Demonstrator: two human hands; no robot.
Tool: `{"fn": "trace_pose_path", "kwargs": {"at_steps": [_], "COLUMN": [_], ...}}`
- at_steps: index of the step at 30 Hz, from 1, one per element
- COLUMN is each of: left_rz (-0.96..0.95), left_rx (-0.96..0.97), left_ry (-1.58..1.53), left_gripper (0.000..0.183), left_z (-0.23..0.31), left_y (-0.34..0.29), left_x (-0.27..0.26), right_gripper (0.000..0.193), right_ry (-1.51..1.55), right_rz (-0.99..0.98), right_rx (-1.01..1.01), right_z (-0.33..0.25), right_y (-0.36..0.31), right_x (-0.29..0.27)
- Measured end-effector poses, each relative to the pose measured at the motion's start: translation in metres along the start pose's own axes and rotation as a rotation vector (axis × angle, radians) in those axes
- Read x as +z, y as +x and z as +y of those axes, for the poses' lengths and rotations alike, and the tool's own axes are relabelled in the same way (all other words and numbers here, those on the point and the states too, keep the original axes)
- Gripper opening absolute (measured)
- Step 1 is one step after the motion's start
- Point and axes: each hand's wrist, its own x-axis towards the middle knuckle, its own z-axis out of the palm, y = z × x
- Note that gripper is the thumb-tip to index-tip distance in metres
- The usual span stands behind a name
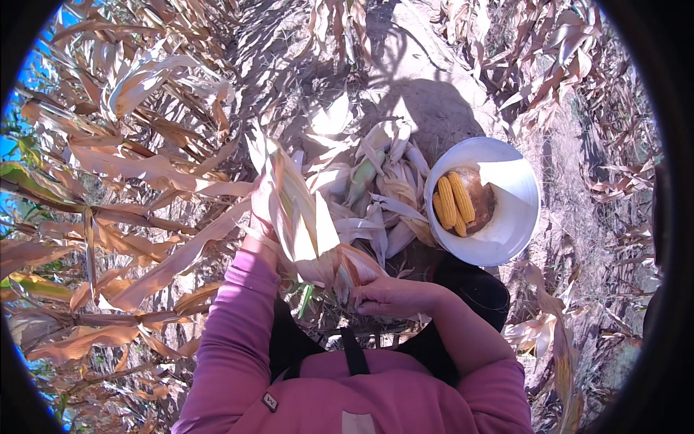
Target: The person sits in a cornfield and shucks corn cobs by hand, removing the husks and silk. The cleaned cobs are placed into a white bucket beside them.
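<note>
A long ear of corn in its dry, pale husk point(300, 224) lies slantwise between my hands, its husk leaves spread toward the upper left. My left hand point(262, 210) grips it along its left side, with the fingers partly hidden behind the leaves. At its lower right end, my right hand point(394, 296) is closed on the husk, thumb and fingers pressed together. No kernels show on this ear. To the right of it stands a white bucket point(519, 206) with several bare yellow corn cobs point(454, 199) lying on its brownish bottom.
Just beyond my hands lies a pile of unhusked ears and loose husks point(383, 181), touching the bucket's left side. Dry corn stalks point(130, 166) crowd in from the left. More dry leaves point(538, 58) hang at the upper right, above dusty soil point(419, 50).
</note>
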Motion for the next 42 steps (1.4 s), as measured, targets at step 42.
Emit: {"fn": "trace_pose_path", "kwargs": {"at_steps": [42], "left_rz": [-0.257], "left_rx": [0.174], "left_ry": [0.382], "left_gripper": [0.051], "left_z": [-0.043], "left_y": [-0.026], "left_x": [0.057], "right_gripper": [0.062], "right_ry": [-0.128], "right_rz": [0.989], "right_rx": [0.152], "right_z": [0.035], "right_y": [0.068], "right_x": [-0.036]}}
